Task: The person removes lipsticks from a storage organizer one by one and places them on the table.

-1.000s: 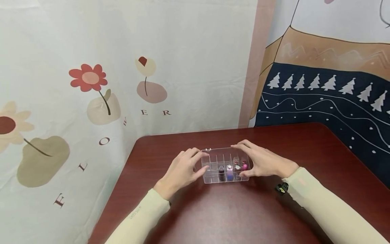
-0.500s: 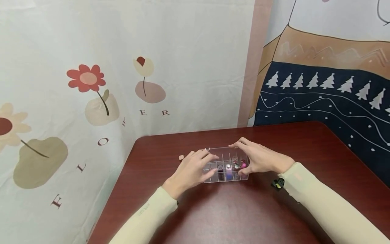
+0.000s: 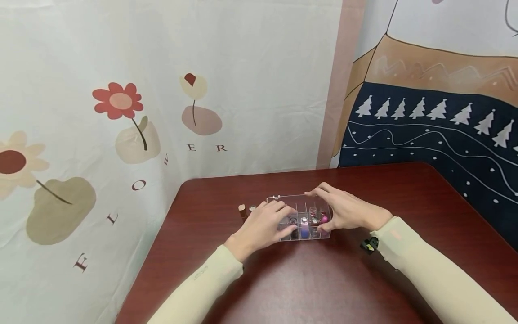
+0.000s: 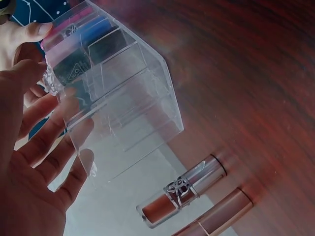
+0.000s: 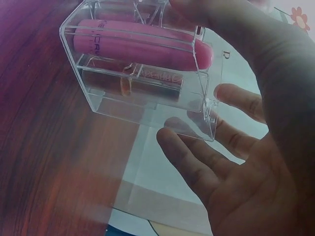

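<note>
A clear divided cosmetics box (image 3: 298, 238) stands on the table, holding several lip tubes and small bottles. My right hand (image 3: 349, 209) grips its right end, thumb in front and fingers behind. Inside, near that hand, lie a pink tube (image 5: 142, 43) and a dark tube with a gold band (image 5: 106, 84). My left hand (image 3: 262, 227) spans the box's left part, thumb apart from the fingers, close to a dark bottle (image 4: 74, 69) with a clear knob-like top. A purple-blue bottle (image 3: 305, 230) sits to its right. In the left wrist view, several compartments look bare.
Two lip tubes stand on the table behind my left hand: a brown one (image 4: 214, 219) and a clear one with a silver bow (image 4: 179, 191). The reddish-brown table (image 3: 307, 283) meets a flower-print curtain (image 3: 259, 90) and a dark tree-print cloth (image 3: 421, 130).
My left hand has moved right along the box, from its left end to the dark bottle. The two lip tubes behind it have come into view. The right hand has kept its hold.
</note>
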Motion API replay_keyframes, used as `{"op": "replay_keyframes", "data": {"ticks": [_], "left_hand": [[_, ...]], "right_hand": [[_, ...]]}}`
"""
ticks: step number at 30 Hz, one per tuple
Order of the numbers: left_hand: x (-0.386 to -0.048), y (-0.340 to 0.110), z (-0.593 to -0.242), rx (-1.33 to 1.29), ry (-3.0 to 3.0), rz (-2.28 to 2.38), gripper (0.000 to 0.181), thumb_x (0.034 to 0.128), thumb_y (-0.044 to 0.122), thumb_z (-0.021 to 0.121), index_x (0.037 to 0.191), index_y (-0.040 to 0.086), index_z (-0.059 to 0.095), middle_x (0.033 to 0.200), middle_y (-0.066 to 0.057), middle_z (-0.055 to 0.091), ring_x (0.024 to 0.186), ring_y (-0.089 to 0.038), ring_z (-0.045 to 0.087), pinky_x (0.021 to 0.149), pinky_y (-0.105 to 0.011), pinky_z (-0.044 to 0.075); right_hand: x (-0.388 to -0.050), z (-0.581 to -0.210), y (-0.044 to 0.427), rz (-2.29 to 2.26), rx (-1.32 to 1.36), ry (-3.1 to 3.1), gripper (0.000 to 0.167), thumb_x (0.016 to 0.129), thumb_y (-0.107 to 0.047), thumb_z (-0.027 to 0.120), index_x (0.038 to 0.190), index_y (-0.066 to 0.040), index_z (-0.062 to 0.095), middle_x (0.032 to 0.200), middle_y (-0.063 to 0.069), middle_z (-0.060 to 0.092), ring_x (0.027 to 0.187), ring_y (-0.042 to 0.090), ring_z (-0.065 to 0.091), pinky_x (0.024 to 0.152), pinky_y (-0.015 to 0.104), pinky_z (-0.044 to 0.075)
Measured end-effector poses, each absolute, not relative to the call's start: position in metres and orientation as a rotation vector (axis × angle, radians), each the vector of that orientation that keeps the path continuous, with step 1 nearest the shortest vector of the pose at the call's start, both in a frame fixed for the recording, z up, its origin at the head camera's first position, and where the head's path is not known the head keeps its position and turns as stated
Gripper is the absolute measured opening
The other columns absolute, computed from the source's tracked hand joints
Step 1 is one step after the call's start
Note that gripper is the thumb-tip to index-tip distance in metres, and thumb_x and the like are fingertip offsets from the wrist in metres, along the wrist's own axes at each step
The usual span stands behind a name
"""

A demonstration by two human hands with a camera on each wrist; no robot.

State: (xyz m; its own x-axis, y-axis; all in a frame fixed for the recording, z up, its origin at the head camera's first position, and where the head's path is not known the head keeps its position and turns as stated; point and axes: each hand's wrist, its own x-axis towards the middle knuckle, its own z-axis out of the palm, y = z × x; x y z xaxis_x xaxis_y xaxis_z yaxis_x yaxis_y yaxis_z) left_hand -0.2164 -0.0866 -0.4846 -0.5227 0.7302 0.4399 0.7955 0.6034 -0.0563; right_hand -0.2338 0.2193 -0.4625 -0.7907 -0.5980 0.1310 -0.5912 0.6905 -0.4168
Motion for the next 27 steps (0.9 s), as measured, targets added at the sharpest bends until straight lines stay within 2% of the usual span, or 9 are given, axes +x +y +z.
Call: {"op": "replay_keyframes", "data": {"ticks": [11, 17, 27], "left_hand": [[-0.2165, -0.0832, -0.4864, -1.213, -2.434, -0.225, 0.029, 0.1091, 0.042, 0.084, 0.129, 0.021, 0.083, 0.118, 0.007, 0.083, 0.109, -0.015, 0.080, 0.096, -0.038, 0.063], [-0.2178, -0.0803, -0.4880, -1.232, -2.422, -0.230, 0.017, 0.1103, 0.037, 0.083, 0.119, 0.022, 0.083, 0.111, 0.008, 0.082, 0.100, -0.013, 0.079, 0.091, -0.035, 0.062], [-0.2170, -0.0794, -0.4867, -1.243, -2.399, -0.215, 0.018, 0.1103, 0.035, 0.083, 0.119, 0.020, 0.082, 0.111, 0.007, 0.082, 0.097, -0.012, 0.078, 0.089, -0.034, 0.063]], "right_hand": [[-0.2337, -0.4634, 0.2222, -0.726, -1.021, 2.870, 0.100, 0.080, -0.032, 0.109, 0.165, -0.011, 0.061, 0.149, 0.012, 0.064, 0.121, 0.028, 0.073, 0.105, 0.051, 0.068], [-0.2340, -0.4646, 0.2234, -0.733, -1.003, 2.872, 0.102, 0.080, -0.035, 0.110, 0.165, -0.013, 0.060, 0.149, 0.011, 0.064, 0.122, 0.030, 0.072, 0.106, 0.053, 0.068], [-0.2344, -0.4649, 0.2225, -0.730, -1.000, 2.875, 0.101, 0.079, -0.036, 0.110, 0.165, -0.014, 0.060, 0.147, 0.009, 0.065, 0.120, 0.025, 0.072, 0.104, 0.052, 0.069]]}}
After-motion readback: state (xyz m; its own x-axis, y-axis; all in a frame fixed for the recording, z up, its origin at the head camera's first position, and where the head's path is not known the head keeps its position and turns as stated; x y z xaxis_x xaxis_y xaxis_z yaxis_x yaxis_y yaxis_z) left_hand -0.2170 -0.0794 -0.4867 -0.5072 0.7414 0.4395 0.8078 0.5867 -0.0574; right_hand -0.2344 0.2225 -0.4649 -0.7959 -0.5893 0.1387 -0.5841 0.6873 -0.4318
